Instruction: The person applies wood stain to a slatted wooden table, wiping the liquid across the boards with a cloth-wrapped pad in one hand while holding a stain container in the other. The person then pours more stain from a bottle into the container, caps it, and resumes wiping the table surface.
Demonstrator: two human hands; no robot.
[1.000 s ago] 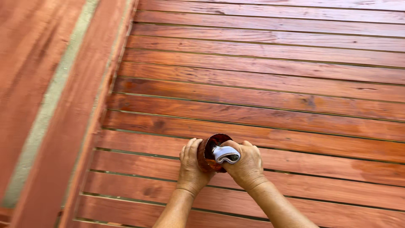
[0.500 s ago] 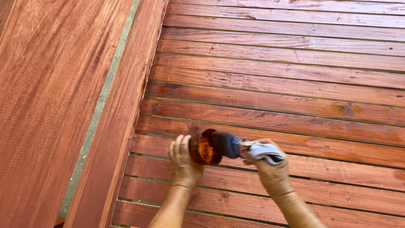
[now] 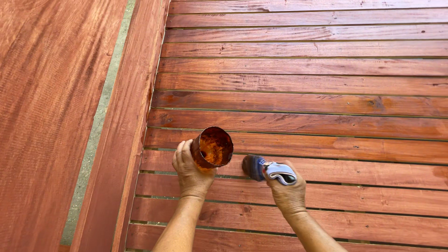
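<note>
Left hand (image 3: pixel 190 169) grips a tilted stain-coated can (image 3: pixel 212 147), right hand (image 3: pixel 288 191) clasps a paintbrush (image 3: pixel 268 170) just beside it, over open slatted decking (image 3: pixel 303 93).

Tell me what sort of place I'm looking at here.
Probably an outdoor wooden deck being stained. Reddish-brown slatted boards run across with gaps between them, beside a wide side plank. The left hand holds a stain-coated can and the right hand a brush.

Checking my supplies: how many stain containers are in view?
1. A stain-coated can sits tilted in the left hand, beside the brush held by the right hand. Others may lie outside the frame.
</note>
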